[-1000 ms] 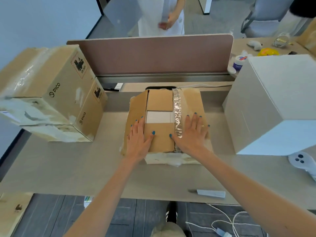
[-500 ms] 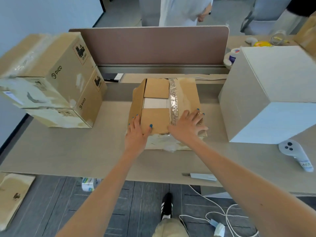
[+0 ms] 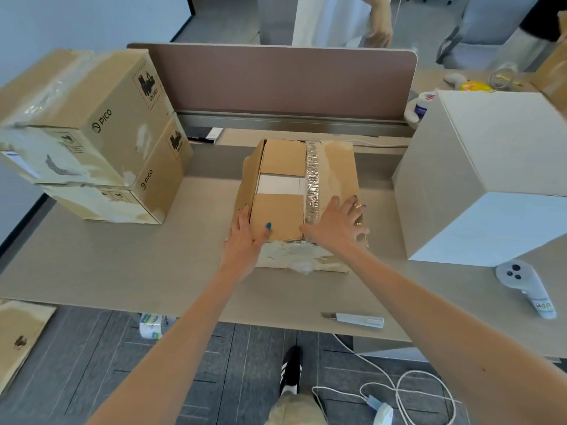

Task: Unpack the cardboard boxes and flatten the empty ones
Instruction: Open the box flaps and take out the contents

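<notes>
Grip released: left hand (image 3: 242, 237) and right hand (image 3: 334, 225) lie flat on the centre box (image 3: 336, 167); best fold its flaps fully outward first.

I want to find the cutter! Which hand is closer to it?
Right. The right hand lies flat on the box, just beyond the cutter; the left hand rests at the box's near left corner, farther off.

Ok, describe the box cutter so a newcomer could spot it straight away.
Start at the beige desk, then follow its near edge to the gap between the person's forearms. The box cutter lies flat there: a slim pale grey bar, blade tip pointing left, unlike the rounded white controller further right.
</notes>
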Tool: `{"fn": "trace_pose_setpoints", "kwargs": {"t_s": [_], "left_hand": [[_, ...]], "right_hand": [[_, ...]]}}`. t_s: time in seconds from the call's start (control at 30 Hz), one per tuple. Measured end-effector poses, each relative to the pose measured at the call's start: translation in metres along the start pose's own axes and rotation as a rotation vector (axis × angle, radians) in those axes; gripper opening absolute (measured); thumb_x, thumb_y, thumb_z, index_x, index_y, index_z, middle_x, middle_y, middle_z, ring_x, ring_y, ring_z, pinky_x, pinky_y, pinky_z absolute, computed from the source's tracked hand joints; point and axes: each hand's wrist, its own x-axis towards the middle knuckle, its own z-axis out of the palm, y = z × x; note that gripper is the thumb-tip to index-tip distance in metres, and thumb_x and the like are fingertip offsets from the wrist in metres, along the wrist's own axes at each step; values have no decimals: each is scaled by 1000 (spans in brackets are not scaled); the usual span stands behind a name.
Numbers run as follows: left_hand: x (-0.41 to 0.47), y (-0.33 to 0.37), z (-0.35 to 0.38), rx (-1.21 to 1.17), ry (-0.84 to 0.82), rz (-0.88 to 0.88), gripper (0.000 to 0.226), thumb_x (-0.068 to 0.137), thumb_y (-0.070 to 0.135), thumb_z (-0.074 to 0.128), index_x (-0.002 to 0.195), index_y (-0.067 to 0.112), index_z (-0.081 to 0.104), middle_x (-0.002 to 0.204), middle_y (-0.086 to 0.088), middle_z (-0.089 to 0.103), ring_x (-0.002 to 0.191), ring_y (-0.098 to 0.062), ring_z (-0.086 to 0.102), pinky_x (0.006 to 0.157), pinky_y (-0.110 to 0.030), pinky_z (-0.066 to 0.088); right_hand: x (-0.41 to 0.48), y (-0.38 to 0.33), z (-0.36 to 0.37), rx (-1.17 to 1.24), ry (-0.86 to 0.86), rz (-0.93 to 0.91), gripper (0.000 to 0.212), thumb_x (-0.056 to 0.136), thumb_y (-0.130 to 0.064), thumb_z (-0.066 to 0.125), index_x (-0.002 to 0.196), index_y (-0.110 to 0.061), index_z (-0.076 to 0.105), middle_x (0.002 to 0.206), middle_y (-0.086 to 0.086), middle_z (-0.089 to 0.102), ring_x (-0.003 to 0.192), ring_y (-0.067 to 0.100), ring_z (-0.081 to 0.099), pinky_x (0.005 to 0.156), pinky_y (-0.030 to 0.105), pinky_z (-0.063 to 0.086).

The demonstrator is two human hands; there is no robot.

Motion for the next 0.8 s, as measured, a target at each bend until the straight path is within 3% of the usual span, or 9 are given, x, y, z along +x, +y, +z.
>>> {"fn": "trace_pose_setpoints", "kwargs": {"t_s": [0.27,0.37,0.43,0.53,0.6,0.7,0.8], "left_hand": [[1,1,1,23,15,1,74,98,56,43,155,20,12,158,-3,23,137,-31,39,102,-56,42],[1,0,0,22,9,-7,75,97,58,42,155,21,11,158,-2,22,138,-30,38,103,-55,41],[1,1,1,18,11,-7,75,97,58,42,155,21,12,158,-1,23,138,-30,38,103,-55,41],[0,2,0,27,24,-5,75,97,58,42,155,21,13,157,-3,25,136,-31,39,103,-56,41],[0,3,-2,43,29,-7,75,97,58,43,155,20,14,156,-4,26,137,-32,39,103,-55,40],[0,7,-4,83,21,-22,79,95,61,43,155,18,14,157,-6,26,140,-33,33,107,-56,36],[-1,14,-9,211,53,2,78,96,58,43,156,17,14,160,-8,21,146,-31,23,114,-53,27]], "right_hand": [[0,-12,-4,-72,-29,55,88,72,-35,60,143,-10,13,156,21,-8,140,51,-8,99,77,14],[1,-11,-3,-93,-31,40,88,75,-41,57,144,-11,12,157,22,-7,140,52,-7,101,76,13],[-1,-6,-12,-48,-8,8,84,80,-48,53,144,-10,16,156,19,5,142,47,2,104,69,16],[-10,2,-32,32,240,-283,65,78,-30,55,134,-9,30,136,12,36,130,38,32,101,54,34],[-15,8,-46,26,400,-497,61,74,-11,55,132,-8,36,130,12,42,116,34,44,96,47,42],[-14,16,-64,-327,592,-618,55,79,0,54,132,-3,38,142,18,37,132,35,35,114,46,28],[-18,22,-75,-789,515,-557,34,90,-11,56,123,-6,48,130,13,49,129,31,40,120,43,12]]}}
